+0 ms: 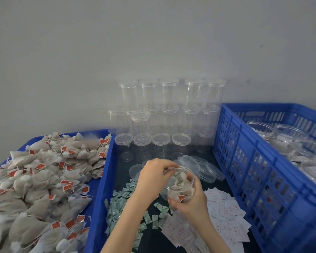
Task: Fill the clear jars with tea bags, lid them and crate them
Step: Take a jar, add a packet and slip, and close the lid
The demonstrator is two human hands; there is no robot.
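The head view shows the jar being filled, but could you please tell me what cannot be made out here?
- Count of tea bags in the held jar: the left hand and right hand cover much of it.
- Print on the white slips: too small and blurred.
- Crate contents: cut off by the right edge, screened by its wall.
- Rear jar stack: blurred, so whether the jars are empty is unclear.

Soft even light, slight blur, wide-angle bending at edges.
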